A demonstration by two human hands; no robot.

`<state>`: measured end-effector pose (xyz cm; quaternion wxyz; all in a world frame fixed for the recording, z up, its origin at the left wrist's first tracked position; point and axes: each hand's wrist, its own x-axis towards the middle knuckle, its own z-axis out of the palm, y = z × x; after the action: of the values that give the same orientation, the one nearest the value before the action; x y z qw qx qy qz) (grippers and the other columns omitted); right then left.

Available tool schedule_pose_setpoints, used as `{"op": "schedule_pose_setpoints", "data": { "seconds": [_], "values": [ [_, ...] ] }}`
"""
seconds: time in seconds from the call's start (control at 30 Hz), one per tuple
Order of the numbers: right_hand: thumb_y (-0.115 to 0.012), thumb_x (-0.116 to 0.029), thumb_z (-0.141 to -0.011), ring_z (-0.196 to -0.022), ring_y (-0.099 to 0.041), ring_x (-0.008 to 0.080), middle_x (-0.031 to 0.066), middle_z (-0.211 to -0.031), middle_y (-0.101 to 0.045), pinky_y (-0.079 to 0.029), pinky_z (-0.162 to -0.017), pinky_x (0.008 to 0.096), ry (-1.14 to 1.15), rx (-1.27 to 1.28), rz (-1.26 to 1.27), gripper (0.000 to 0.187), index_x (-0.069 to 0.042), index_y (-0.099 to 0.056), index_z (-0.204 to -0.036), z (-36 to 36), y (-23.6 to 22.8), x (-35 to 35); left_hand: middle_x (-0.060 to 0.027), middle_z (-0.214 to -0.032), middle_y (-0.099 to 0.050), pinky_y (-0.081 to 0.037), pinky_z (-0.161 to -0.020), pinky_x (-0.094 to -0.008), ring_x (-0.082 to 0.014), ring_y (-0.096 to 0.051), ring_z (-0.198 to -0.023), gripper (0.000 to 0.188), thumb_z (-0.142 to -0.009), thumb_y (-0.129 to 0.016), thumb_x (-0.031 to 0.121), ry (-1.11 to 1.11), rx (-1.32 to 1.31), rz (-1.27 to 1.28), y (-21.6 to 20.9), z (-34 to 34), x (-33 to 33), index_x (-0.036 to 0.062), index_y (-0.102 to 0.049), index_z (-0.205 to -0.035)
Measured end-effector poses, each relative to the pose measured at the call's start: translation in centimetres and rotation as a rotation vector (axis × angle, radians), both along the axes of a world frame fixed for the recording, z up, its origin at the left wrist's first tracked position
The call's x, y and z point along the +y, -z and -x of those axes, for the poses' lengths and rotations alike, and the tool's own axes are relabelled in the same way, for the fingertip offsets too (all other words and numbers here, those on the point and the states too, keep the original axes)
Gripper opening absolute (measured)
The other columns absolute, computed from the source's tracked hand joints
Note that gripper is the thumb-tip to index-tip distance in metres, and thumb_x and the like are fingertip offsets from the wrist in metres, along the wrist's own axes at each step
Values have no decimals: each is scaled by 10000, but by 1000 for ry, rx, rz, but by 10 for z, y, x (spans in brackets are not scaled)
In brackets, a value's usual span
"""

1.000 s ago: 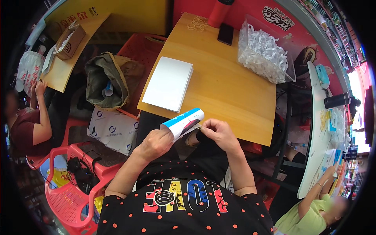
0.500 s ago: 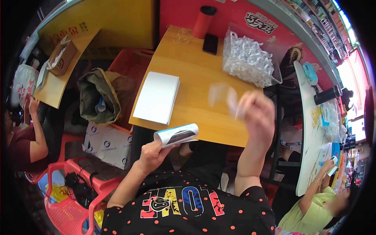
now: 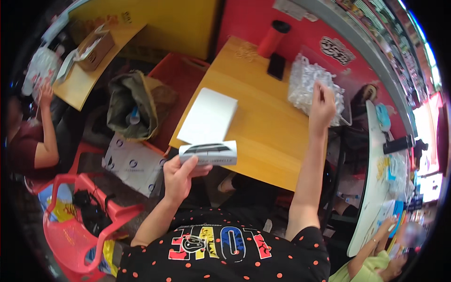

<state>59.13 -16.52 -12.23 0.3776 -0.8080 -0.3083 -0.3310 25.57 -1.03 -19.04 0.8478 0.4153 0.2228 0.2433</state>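
Note:
My left hand [image 3: 178,176] is closed on a curled printed sheet [image 3: 213,154], white and grey with a dark picture on it, just off the table's near edge. My thumb presses on its left end. Beyond it, a stack of white sheets [image 3: 209,115] lies on the table. My right hand [image 3: 322,105] reaches to the clear bin [image 3: 346,113] at the far right of the table, which is heaped with white looped strips [image 3: 305,82]. The fingers there are drawn together in a pinch over the strips; what they hold, if anything, cannot be made out.
On the wooden table [image 3: 263,127] are a red tumbler [image 3: 272,40], a black phone [image 3: 276,66] and rubber bands [image 3: 246,51]. An open sack [image 3: 134,105] and a red plastic chair [image 3: 77,230] stand left. Other people sit on both sides.
My right hand has moved away from me to the bin; the blurred white piece near it no longer shows. My left hand has turned the curled sheet, bringing its dark picture up. The view has shifted.

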Motion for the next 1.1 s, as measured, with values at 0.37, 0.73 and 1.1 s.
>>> {"op": "schedule_pose_setpoints", "data": {
  "seconds": [0.37,0.73,1.1],
  "values": [
    [-712,11,-775,-666,-460,78,19,-860,-608,-404,-611,224,-600,763,-303,98,-17,-657,-852,198,62,10,-209,-938,-673,-596,-701,-325,-258,-701,-797,238,-946,-536,134,-23,-36,28,5,-10,-5,-79,-602,-1028],
    [-694,2,-794,-685,-576,67,57,-796,-652,-459,-642,203,-715,1311,-706,69,16,-647,-843,206,78,13,-207,-903,-679,-593,-678,-320,-253,-702,-750,223,-931,-541,111,-34,-56,-88,16,2,-8,-88,-610,-1003],
    [-617,-8,-873,-399,-503,58,89,-800,-660,-379,-340,181,-778,1625,-629,171,54,-581,-1028,217,71,21,-167,-917,-681,-572,-699,-288,-215,-692,-775,199,-934,-532,83,0,-13,-164,21,3,-15,-80,-619,-1008]
  ]
}}
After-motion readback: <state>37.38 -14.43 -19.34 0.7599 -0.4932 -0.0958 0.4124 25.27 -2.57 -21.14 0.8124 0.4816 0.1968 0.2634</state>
